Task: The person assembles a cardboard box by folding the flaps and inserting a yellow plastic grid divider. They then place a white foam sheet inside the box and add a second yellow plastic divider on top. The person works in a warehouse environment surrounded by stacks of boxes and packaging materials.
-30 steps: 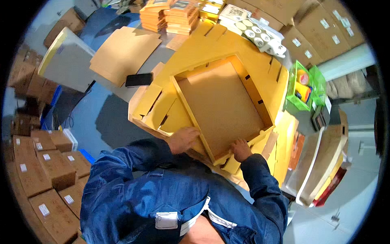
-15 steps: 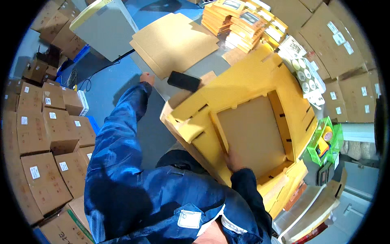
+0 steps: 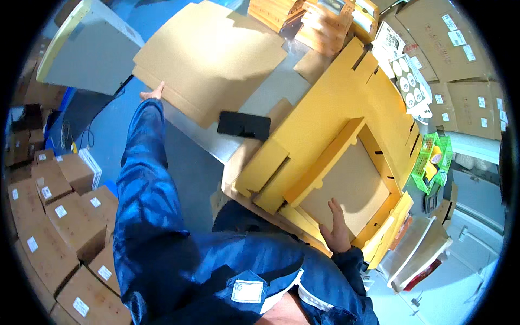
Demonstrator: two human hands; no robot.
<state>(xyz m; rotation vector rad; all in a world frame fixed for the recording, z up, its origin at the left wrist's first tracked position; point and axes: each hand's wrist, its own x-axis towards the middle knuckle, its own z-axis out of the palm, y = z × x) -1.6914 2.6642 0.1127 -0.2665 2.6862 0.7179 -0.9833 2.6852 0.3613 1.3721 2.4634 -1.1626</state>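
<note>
My right hand (image 3: 338, 232) hovers spread open over a brown-bottomed yellow cardboard box (image 3: 355, 187) on the grey table (image 3: 208, 143), while my left hand (image 3: 153, 92), fingers parted, is at the edge of a flat cardboard sheet (image 3: 211, 59). Farther out, a green plastic basket (image 3: 421, 181) holds a tape roll (image 3: 436, 155), and brown cartons (image 3: 81, 233) bear white labels (image 3: 32, 245) too small to read.

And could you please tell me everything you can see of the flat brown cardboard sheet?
The cardboard sheet is plain light brown, wide and unfolded, with a crease along its near-left edge and a stepped outline at its far right. It lies flat on the grey table, partly shadowed on its right. The left hand is at its near-left edge; contact is unclear. A black phone lies close beside it.
</note>
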